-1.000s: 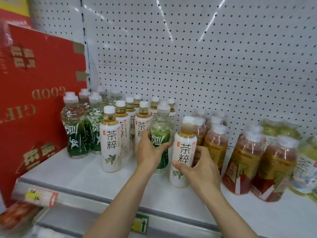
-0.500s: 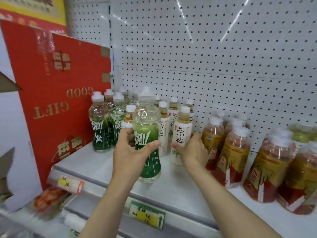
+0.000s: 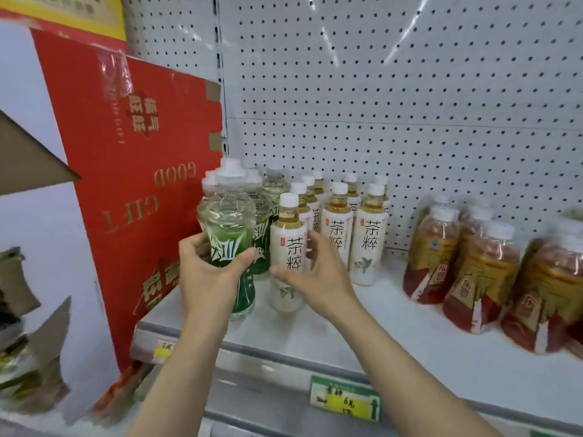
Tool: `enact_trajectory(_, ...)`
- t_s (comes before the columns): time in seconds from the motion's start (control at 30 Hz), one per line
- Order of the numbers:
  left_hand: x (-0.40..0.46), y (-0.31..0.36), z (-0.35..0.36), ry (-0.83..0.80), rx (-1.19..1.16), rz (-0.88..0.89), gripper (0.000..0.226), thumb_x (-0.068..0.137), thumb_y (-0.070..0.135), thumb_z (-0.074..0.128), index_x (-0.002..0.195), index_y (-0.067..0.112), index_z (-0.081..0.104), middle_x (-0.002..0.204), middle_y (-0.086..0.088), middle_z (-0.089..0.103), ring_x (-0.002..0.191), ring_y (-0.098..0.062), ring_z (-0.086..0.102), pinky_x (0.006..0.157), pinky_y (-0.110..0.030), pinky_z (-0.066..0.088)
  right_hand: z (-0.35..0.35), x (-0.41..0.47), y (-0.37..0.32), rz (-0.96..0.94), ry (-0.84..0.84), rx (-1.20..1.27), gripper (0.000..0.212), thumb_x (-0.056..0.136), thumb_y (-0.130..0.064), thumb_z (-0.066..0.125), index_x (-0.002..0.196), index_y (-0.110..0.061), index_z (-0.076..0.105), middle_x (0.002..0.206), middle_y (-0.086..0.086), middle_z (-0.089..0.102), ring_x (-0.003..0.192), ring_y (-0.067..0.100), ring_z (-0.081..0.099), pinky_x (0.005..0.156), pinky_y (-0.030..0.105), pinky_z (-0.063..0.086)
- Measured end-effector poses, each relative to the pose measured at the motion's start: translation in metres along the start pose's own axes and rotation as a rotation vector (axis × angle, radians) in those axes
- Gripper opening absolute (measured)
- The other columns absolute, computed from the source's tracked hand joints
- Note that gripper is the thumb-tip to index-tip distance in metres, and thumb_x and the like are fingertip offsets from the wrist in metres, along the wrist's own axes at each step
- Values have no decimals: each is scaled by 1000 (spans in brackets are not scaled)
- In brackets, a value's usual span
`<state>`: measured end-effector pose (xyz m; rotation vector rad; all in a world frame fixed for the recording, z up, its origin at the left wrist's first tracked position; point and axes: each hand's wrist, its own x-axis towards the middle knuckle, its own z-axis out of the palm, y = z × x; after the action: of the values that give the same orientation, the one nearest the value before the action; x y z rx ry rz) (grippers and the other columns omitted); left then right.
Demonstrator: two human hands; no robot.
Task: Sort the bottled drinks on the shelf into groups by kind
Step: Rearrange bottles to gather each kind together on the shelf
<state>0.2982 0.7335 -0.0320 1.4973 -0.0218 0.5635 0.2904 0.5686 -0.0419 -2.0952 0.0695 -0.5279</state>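
Fingers (image 3: 202, 247) of left hand (image 3: 208, 279) wrapping green bottle (image 3: 232, 234), right hand (image 3: 315, 275) clasping white-label bottle (image 3: 288, 253); risk of toppling packed left-centre neighbours.

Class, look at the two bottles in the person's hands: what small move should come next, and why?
Probably the left hand should ease the green-label bottle back against the other green-label bottles by the red box. It already stands just in front of them, while the right hand holds a white-label tea bottle beside its own group.
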Motion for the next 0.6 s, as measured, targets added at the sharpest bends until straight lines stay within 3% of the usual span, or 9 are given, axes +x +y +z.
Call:
enact_trajectory(0.2,10,-21,12,-128,-33,-38,70,67,16,93,120,26,48,112,10,61,100,-2,60,91,-33,52,16,6,3,121,99,-31,82,74,-41,86,143,-25,46,135,-6,63,121,14,61,104,41,50)
enact_trajectory(0.4,14,-32,32,-241,-62,-37,72,66,20,93,119,29,46,112,10,59,106,-15,60,95,-35,50,2,-5,9,186,241,-43,60,76,-34,86,127,-23,57,118,-4,71,106,16,67,95,43,55)
enact_trajectory(0.53,9,-38,45,-367,-66,-68,72,68,22,92,119,31,42,111,13,56,95,0,55,85,-23,43,-41,-13,30,295,400,-75,58,82,-30,82,134,-24,55,118,-8,68,106,16,64,97,42,53)
enact_trajectory(0.6,5,-43,52,-408,-76,-90,71,69,21,91,118,32,40,108,17,54,93,7,51,85,-24,41,-55,-12,40,313,449,-65,53,83,-30,81,131,-26,58,119,-8,70,107,16,66,97,46,54)
